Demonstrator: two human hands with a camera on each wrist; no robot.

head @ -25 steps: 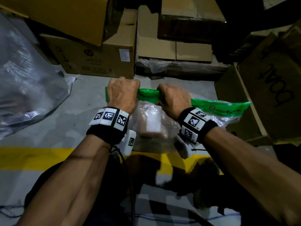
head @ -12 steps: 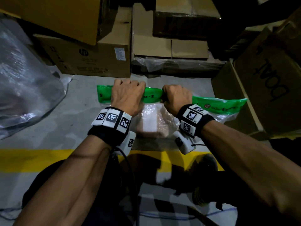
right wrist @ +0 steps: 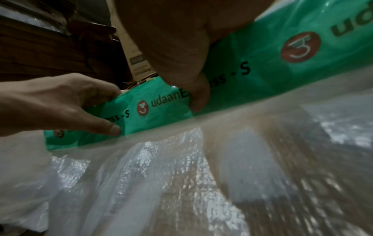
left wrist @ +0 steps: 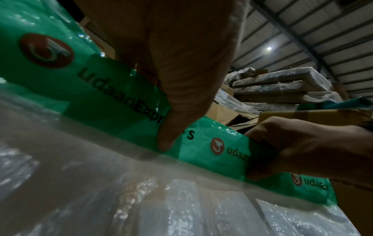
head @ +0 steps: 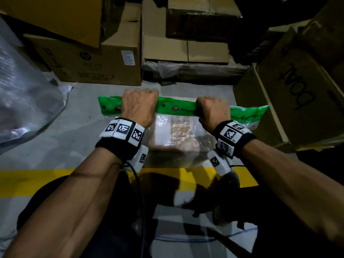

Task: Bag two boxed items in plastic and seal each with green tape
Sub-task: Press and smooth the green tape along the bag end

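Both hands (head: 139, 107) have pressed the green tape (head: 175, 108) flatter.

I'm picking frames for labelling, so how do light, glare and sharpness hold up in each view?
Head view: dim, corners fall into black, a dark shadow lies over the yellow floor line, yet the green tape reads clearly. Left wrist view: a ceiling lamp flares, and the plastic bag is blurred with glare. Right wrist view: bag smeared, tape lettering sharp.

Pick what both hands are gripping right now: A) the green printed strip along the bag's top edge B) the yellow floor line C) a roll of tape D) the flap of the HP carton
A: the left hand and right hand both pinch the green strip of the plastic bag.
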